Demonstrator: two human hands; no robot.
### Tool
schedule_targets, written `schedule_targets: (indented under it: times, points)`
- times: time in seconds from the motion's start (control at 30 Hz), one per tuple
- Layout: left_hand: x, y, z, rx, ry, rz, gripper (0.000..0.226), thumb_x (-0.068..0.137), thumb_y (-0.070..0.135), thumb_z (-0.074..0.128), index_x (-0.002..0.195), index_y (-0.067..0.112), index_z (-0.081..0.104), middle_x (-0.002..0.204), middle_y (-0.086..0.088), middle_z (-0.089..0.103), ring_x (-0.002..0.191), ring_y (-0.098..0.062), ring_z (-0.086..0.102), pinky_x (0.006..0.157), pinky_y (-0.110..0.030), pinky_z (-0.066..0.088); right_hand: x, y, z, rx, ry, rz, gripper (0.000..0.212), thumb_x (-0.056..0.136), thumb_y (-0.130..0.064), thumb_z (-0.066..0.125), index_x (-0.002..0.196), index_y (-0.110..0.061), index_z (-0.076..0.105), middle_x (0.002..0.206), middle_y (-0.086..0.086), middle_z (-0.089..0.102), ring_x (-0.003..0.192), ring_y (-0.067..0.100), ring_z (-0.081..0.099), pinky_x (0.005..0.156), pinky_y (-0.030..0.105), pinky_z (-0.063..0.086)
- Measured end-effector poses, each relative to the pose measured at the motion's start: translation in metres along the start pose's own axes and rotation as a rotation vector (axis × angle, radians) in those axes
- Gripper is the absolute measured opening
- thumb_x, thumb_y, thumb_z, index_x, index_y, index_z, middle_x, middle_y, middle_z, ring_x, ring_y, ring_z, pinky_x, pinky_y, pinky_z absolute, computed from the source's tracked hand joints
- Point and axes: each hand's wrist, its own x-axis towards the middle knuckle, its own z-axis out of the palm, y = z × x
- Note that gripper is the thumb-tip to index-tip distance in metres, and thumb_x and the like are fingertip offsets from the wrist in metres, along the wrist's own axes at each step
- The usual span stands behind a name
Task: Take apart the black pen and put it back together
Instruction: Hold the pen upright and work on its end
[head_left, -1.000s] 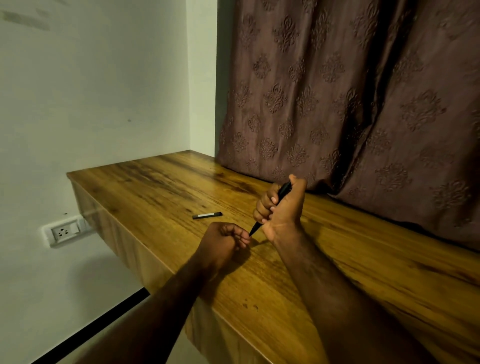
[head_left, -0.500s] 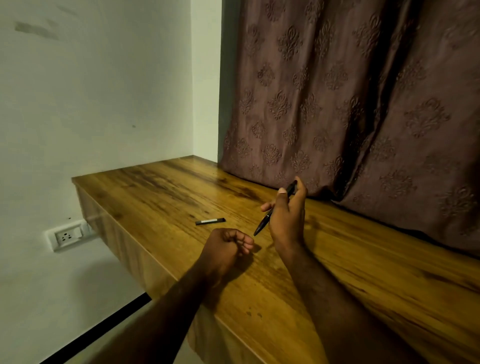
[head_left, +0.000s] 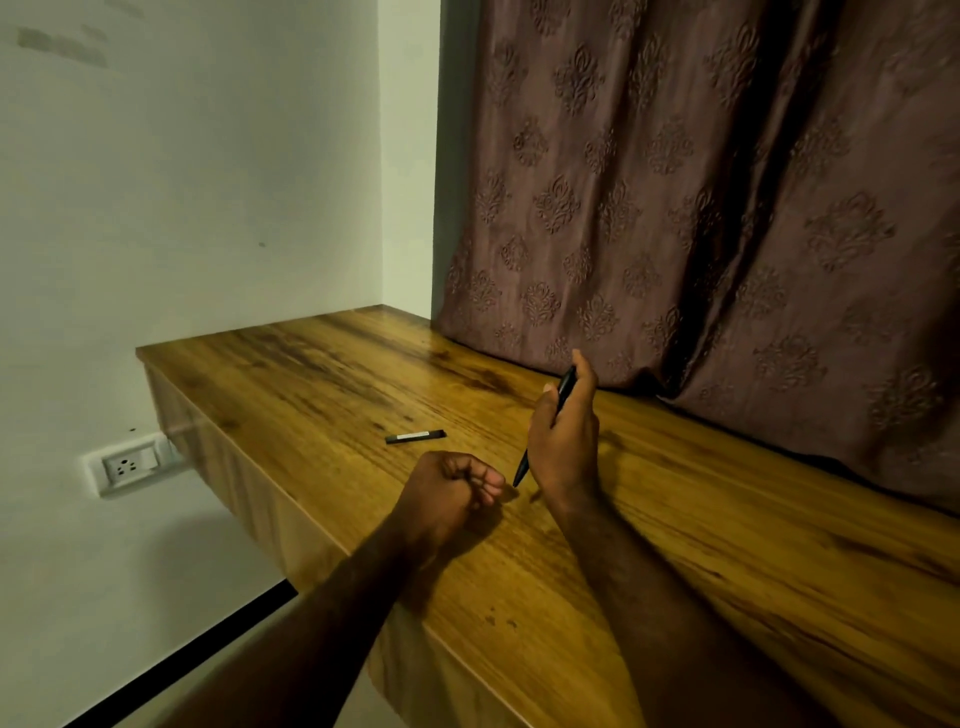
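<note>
My right hand (head_left: 563, 441) holds the black pen (head_left: 563, 387) tilted, its tip (head_left: 521, 473) pointing down toward the wooden table (head_left: 675, 519). The hand covers the middle of the pen. My left hand (head_left: 447, 493) rests on the table as a closed fist just left of the pen's tip, not touching it; whether it holds a small part I cannot tell. A short black pen piece with a pale label (head_left: 415, 436) lies flat on the table, a little beyond the left hand.
A brown patterned curtain (head_left: 701, 208) hangs along the table's far edge. A white wall is on the left with a socket (head_left: 127, 465) below the tabletop. The table's near edge runs diagonally under my left forearm.
My right hand has loosened from a full fist around the pen and drawn away from the left hand; the pen tip no longer meets the left fingers. The left fist stays put.
</note>
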Motion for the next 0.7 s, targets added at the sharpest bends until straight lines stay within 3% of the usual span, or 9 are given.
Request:
schedule_targets:
  times: [0.2, 0.33, 0.43, 0.53, 0.7]
  points:
    - [-0.004, -0.002, 0.007, 0.052, -0.054, -0.005, 0.029, 0.081, -0.015, 0.043, 0.087, -0.006, 0.07, 0.07, -0.004, 0.072, 0.063, -0.005, 0.064, 0.058, -0.014, 0.05, 0.004, 0.006, 0.0, 0.027, 0.021, 0.018, 0.036, 0.101, -0.017, 0.041, 0.136, -0.018, 0.037, 0.062, -0.002, 0.05, 0.048, 0.014, 0.047, 0.041, 0.032, 0.035]
    - [-0.004, 0.0, 0.013, -0.113, -0.019, -0.077, 0.03, 0.079, -0.018, 0.039, 0.086, -0.012, 0.067, 0.062, -0.005, 0.071, 0.055, -0.006, 0.063, 0.053, -0.014, 0.051, 0.002, 0.009, 0.001, 0.069, -0.021, 0.058, 0.041, 0.101, -0.021, 0.042, 0.141, -0.024, 0.035, 0.071, -0.004, 0.057, 0.056, 0.01, 0.055, 0.044, 0.029, 0.044]
    - [-0.002, 0.002, 0.016, -0.075, -0.012, -0.052, 0.034, 0.078, -0.016, 0.04, 0.076, 0.0, 0.07, 0.06, -0.001, 0.071, 0.057, -0.006, 0.064, 0.055, -0.014, 0.051, 0.008, 0.011, 0.004, 0.113, -0.015, 0.093, 0.035, 0.101, -0.023, 0.042, 0.136, -0.026, 0.04, 0.073, 0.0, 0.059, 0.058, 0.013, 0.057, 0.044, 0.025, 0.044]
    - [0.0, 0.0, 0.018, -0.049, 0.002, -0.044, 0.033, 0.077, -0.012, 0.043, 0.07, 0.008, 0.068, 0.068, -0.008, 0.07, 0.061, -0.012, 0.062, 0.06, -0.02, 0.05, 0.009, 0.011, 0.007, 0.13, -0.073, 0.134, 0.037, 0.1, -0.024, 0.043, 0.137, -0.029, 0.038, 0.077, 0.004, 0.06, 0.06, 0.015, 0.056, 0.048, 0.028, 0.043]
    - [0.004, -0.009, 0.015, -0.002, -0.063, 0.007, 0.035, 0.076, -0.009, 0.044, 0.068, 0.013, 0.07, 0.069, -0.007, 0.072, 0.06, -0.008, 0.063, 0.055, -0.014, 0.051, 0.009, 0.011, 0.006, 0.121, -0.076, 0.118, 0.032, 0.1, -0.023, 0.043, 0.132, -0.028, 0.041, 0.078, 0.006, 0.06, 0.061, 0.017, 0.056, 0.047, 0.028, 0.042]
